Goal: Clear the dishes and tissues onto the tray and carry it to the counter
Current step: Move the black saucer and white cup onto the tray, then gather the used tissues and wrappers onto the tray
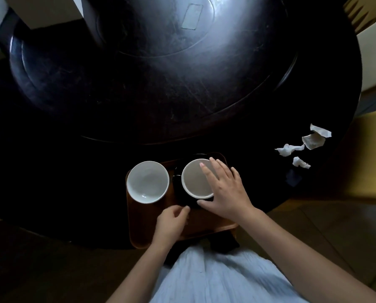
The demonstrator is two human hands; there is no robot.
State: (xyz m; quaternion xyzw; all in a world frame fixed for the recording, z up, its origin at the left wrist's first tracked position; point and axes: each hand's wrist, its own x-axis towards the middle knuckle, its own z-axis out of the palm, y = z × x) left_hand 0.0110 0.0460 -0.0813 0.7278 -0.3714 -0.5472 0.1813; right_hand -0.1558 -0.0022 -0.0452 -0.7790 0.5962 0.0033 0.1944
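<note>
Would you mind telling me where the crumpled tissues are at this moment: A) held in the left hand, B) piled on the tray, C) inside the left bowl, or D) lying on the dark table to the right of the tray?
D: the crumpled tissues lie scattered on the dark table, well to the right of the tray, apart from both bowls and hands.

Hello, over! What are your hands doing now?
Right hand on right bowl, left hand at dark plate. Both bowls on tray. Tissues left on table.
</note>
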